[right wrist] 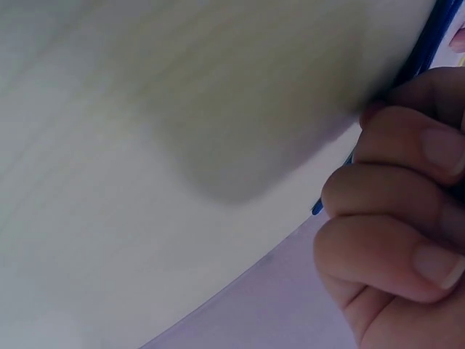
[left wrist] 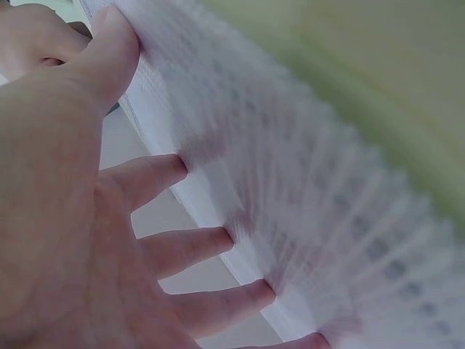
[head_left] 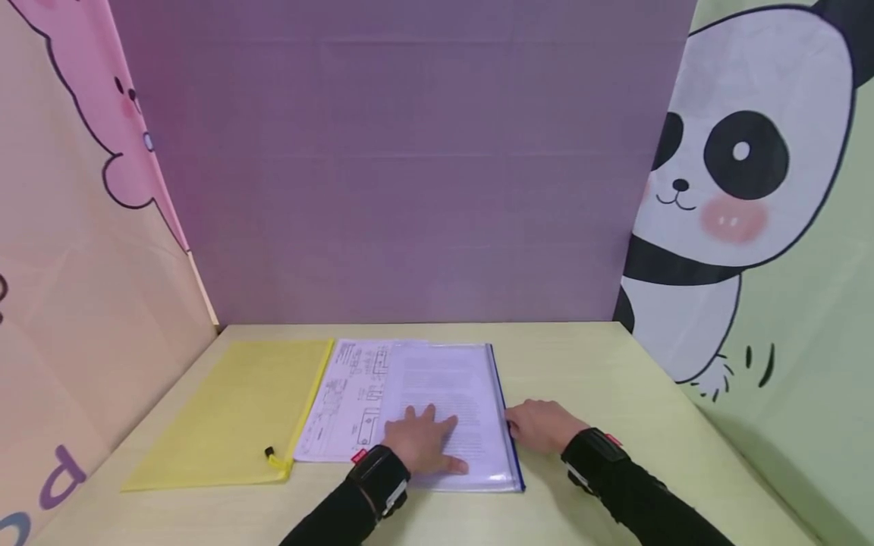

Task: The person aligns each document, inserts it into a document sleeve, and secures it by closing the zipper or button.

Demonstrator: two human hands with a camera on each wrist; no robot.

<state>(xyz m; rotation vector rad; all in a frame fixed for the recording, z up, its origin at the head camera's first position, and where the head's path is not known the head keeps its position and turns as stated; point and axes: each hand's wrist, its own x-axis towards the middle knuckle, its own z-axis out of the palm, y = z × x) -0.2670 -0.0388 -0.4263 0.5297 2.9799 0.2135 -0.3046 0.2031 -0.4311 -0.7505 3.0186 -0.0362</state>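
A clear plastic folder [head_left: 459,394] with a blue zipper edge [head_left: 501,402] lies on the table, printed pages inside it. My left hand [head_left: 426,440] presses flat on it with fingers spread; the left wrist view shows the hand [left wrist: 65,218] with its fingertips [left wrist: 171,169] on the printed surface [left wrist: 305,189]. My right hand [head_left: 539,426] sits at the folder's right side, fingers curled against the blue edge. In the right wrist view those curled fingers [right wrist: 399,211] pinch at the blue strip [right wrist: 425,54]. Whatever lies under the fingers is hidden.
A white sheet with diagrams [head_left: 348,402] lies partly under the folder's left side. A yellow zip pouch [head_left: 225,409] with a black pull [head_left: 269,452] lies further left. Cloth walls in pink, purple and a panda print [head_left: 730,189] enclose the pale green table [head_left: 601,364].
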